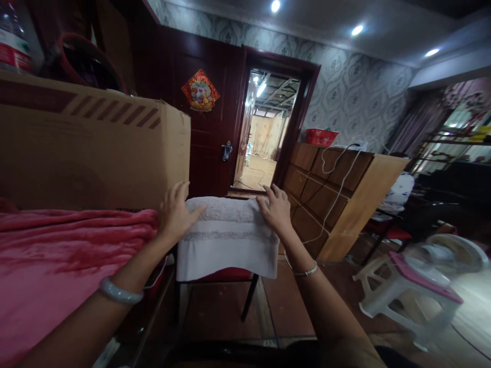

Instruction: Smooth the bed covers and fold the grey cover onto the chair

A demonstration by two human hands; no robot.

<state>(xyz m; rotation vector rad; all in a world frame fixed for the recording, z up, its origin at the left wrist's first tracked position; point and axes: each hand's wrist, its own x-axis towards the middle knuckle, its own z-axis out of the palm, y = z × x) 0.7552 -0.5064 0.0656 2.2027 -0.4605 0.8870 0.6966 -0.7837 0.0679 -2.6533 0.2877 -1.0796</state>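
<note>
A pale towel (230,255) with fluffy bands hangs over the backrest of a chair (251,296) that has dark legs and a red seat. My left hand (178,212) is at the towel's upper left corner, thumb stretched toward the cloth and fingers apart. At the upper right corner, my right hand (275,207) rests on or just above the towel with its fingers spread and slightly bent. Neither hand grips the cloth. Part of the chair's back is hidden beneath the towel.
A large cardboard box (95,148) and a pink blanket (69,255) are on the left. To the right stand a wooden cabinet (345,204) with trailing cables, a white stool (410,296) with a pink top, and a fan (456,255). An open doorway (264,138) lies ahead.
</note>
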